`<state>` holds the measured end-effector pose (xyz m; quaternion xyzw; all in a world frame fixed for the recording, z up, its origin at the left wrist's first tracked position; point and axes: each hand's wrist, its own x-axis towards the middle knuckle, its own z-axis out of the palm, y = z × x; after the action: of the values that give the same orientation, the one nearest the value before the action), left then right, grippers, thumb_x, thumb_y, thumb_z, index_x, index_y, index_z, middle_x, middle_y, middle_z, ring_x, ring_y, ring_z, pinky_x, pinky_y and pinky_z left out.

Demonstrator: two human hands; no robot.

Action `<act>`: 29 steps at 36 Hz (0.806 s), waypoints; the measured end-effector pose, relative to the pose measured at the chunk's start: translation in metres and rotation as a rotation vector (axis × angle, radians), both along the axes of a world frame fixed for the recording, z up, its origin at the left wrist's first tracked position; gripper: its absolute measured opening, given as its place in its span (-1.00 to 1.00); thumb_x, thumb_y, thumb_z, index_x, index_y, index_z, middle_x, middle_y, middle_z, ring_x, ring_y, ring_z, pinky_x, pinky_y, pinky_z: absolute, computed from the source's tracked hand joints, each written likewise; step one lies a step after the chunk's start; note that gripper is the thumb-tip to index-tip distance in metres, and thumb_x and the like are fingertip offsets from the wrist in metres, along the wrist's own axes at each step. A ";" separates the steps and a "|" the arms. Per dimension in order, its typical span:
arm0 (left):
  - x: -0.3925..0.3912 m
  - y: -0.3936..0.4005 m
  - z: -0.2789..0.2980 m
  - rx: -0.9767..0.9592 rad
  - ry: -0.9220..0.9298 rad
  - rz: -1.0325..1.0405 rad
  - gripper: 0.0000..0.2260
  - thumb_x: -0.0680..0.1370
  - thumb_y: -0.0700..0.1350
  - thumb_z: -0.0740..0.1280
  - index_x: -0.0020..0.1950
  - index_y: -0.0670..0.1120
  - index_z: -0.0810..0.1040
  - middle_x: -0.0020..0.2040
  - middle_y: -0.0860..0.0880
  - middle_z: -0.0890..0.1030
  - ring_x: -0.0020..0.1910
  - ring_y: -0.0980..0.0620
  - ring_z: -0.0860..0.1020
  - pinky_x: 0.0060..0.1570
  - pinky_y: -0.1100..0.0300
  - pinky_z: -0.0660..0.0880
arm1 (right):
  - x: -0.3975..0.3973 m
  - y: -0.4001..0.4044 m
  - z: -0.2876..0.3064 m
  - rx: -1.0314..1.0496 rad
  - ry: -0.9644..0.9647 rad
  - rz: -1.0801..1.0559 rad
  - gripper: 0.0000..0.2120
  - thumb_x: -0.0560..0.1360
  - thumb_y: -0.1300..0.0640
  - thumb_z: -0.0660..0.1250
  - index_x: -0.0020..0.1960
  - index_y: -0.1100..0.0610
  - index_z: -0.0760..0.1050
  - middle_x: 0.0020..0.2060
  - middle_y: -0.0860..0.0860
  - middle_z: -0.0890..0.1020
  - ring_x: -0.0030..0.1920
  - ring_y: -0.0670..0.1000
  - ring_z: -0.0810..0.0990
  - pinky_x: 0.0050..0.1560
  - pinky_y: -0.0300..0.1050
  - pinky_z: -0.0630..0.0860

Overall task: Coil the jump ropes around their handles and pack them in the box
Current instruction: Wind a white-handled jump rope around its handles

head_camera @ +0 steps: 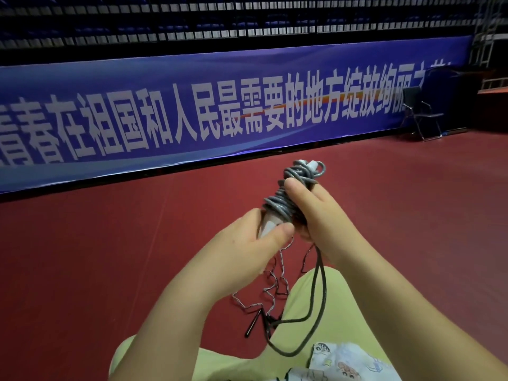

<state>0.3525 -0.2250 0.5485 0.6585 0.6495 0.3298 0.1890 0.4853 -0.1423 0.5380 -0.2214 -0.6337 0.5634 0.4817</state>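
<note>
Far beyond our hands, the blue banner (220,111) with white characters spans the wall, and the red floor (412,202) spreads under and around them. A black folding chair (420,114) stands well off to the right of our right hand. Below our wrists lies our knee in pale green trousers (302,312).

Our right hand (316,213) wraps around the upper part of the grey jump rope (291,193), which is coiled around its pale handles (78,228); the thumb presses on the coils. Our left hand (247,243) grips the lower handle end, thumb across it. From beneath our right hand a dark cord (320,298) hangs loose and loops over the knee. Under our left wrist, on the floor, a thin twisted rope (272,281) lies tangled beside a black handle (253,324).
</note>
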 end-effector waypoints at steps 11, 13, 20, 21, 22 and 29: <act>0.002 0.009 -0.026 -0.549 -1.356 -0.946 -0.37 0.52 0.31 0.21 0.21 -0.25 0.49 -0.04 -0.17 0.65 -0.09 -0.10 0.64 -0.06 -0.01 0.55 | 0.002 -0.001 -0.001 0.105 0.107 0.204 -0.35 0.14 -0.48 0.43 0.08 -0.11 0.57 -0.15 0.07 0.55 -0.20 0.13 0.48 -0.23 -0.11 0.38; 0.007 0.009 -0.029 -0.563 -1.422 -1.035 -0.33 0.55 0.31 0.14 0.29 -0.28 0.43 -0.04 -0.20 0.64 -0.10 -0.13 0.64 -0.07 -0.01 0.55 | 0.005 -0.002 0.000 0.073 0.126 0.230 -0.35 0.31 -0.35 0.40 0.23 0.06 0.48 -0.14 0.15 0.50 -0.43 -0.05 0.52 -0.38 -0.29 0.40; 0.002 0.007 -0.022 -0.585 -1.386 -0.873 -0.41 0.52 0.31 0.10 0.08 -0.19 0.57 -0.31 -0.06 0.57 -0.40 0.03 0.55 -0.42 0.25 0.32 | 0.009 0.001 0.001 0.029 0.112 0.294 -0.18 0.30 -0.37 0.37 0.32 0.20 0.37 -0.28 0.04 0.52 -0.45 -0.11 0.46 -0.41 -0.27 0.32; 0.002 0.005 -0.018 -0.536 -1.338 -0.780 -0.43 0.51 0.30 0.11 -0.01 -0.17 0.60 -0.37 -0.05 0.54 -0.47 0.04 0.52 -0.46 0.27 0.30 | 0.010 0.002 0.002 0.067 0.072 0.284 -0.09 0.23 -0.44 0.40 0.29 0.21 0.37 -0.26 0.12 0.48 -0.45 -0.09 0.44 -0.43 -0.26 0.29; 0.003 0.003 -0.015 -0.481 -1.291 -0.684 -0.44 0.50 0.30 0.11 -0.10 -0.17 0.61 -0.42 -0.05 0.51 -0.53 0.04 0.47 -0.50 0.29 0.28 | 0.010 0.002 0.003 0.095 0.033 0.268 -0.05 0.22 -0.47 0.39 0.29 0.25 0.35 -0.25 0.17 0.44 -0.47 -0.08 0.41 -0.47 -0.26 0.25; 0.001 0.002 -0.011 -0.157 -0.981 -0.378 -0.58 0.52 0.23 0.11 0.02 -0.03 0.60 -0.27 -0.03 0.55 -0.45 0.03 0.42 -0.40 0.13 0.07 | 0.013 0.003 0.003 0.135 -0.193 0.198 -0.61 0.57 -0.30 0.11 -0.07 0.01 0.43 -0.42 -0.08 0.41 -0.49 -0.12 0.31 -0.50 -0.32 0.23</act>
<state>0.3535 -0.2229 0.5376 0.5164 0.3775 0.5096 0.5754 0.4981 -0.1388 0.5412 -0.1780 -0.7324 0.5402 0.3743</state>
